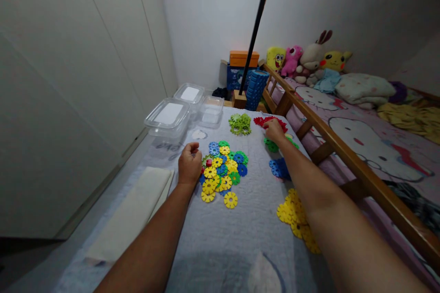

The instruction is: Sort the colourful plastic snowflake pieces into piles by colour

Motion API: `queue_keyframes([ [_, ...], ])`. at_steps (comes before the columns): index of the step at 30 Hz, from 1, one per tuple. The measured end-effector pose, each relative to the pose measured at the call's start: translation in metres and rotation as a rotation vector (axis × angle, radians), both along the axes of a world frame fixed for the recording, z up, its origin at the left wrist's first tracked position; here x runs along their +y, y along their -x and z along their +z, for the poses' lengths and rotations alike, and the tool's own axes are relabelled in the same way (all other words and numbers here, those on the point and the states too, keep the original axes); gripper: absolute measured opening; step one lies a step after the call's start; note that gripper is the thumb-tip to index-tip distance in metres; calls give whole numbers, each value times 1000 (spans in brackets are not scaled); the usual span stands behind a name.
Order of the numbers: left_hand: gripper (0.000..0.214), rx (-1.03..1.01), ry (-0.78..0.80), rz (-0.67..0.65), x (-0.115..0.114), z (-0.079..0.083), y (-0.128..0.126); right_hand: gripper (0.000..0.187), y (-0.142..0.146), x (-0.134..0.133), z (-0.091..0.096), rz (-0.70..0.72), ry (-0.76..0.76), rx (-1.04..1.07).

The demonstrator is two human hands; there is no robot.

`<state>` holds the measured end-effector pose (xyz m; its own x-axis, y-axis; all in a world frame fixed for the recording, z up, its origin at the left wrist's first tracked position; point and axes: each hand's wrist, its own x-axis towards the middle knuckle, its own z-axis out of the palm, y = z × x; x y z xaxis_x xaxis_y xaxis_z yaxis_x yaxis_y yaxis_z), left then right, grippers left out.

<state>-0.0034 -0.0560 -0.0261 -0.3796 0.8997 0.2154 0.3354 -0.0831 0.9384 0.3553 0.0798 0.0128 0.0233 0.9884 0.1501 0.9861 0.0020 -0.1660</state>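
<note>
A mixed heap of yellow, blue and green plastic snowflake discs [223,170] lies in the middle of a grey quilted mat [240,233]. My left hand [189,163] rests at the heap's left edge, fingers curled into a loose fist; whether it holds anything is hidden. My right hand [274,131] reaches far out and lies on the red disc pile [264,122], fingers closed down over it. Sorted piles sit around: light green discs [240,124], dark green discs [272,145], blue discs [279,168] and yellow discs [296,219] beside my right forearm.
Clear plastic lidded boxes [171,116] stand at the mat's far left. A wooden bed rail [330,137] runs along the right, with plush toys [309,57] on the bed behind it. A black pole [256,27] rises from a wooden block. White cupboard doors line the left.
</note>
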Motion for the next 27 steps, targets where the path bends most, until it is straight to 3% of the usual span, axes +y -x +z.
queue_keyframes([
  [6,26,-31,-12,4,1,-2,0,45,4,-16,20,-125,-251,405],
  [9,25,-36,-26,2,2,-2,0,42,16,-30,26,-169,-303,643],
  [13,25,-43,-20,11,3,0,0,31,48,-54,26,5,-201,799],
  [16,26,-58,-19,23,3,-1,0,23,86,-73,23,256,-5,736],
  [19,27,-72,-30,32,5,-5,1,20,129,-87,19,435,128,537],
  [24,25,-131,-32,50,10,-12,6,20,186,-106,14,662,169,261],
  [27,25,-241,-13,57,13,-13,8,23,207,-115,13,682,162,101],
])
